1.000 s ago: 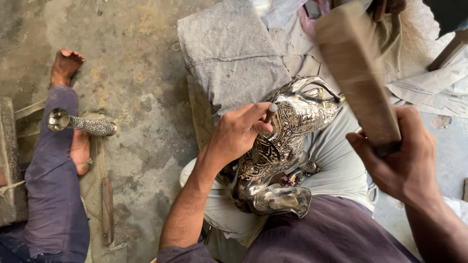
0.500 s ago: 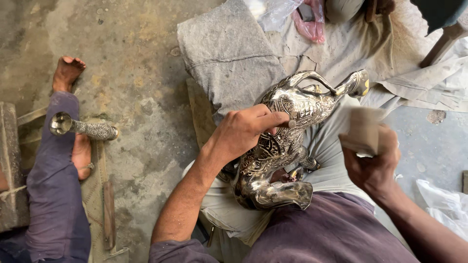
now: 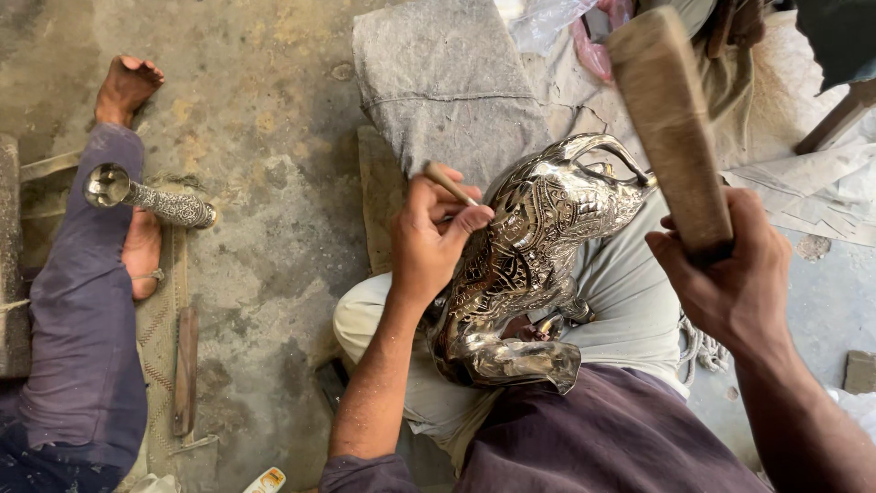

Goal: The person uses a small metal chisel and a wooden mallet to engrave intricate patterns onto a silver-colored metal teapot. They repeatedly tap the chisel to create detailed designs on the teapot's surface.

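An engraved silver metal jug (image 3: 534,265) lies tilted across my lap, its handle toward the top right. My left hand (image 3: 436,239) grips a thin chisel (image 3: 449,183) whose tip rests against the jug's patterned side. My right hand (image 3: 730,274) holds a wooden mallet (image 3: 669,128) raised above and to the right of the jug, its block-shaped head close to the camera.
Another person's legs in purple trousers (image 3: 78,301) stretch along the left, with an engraved silver neck piece (image 3: 151,199) lying across a foot. A grey cloth pad (image 3: 438,82) lies on the concrete floor ahead. A wooden-handled tool (image 3: 185,370) lies beside the legs.
The mallet came down low and to the right half a second ago and is now raised high again. The chisel hand stays on the jug.
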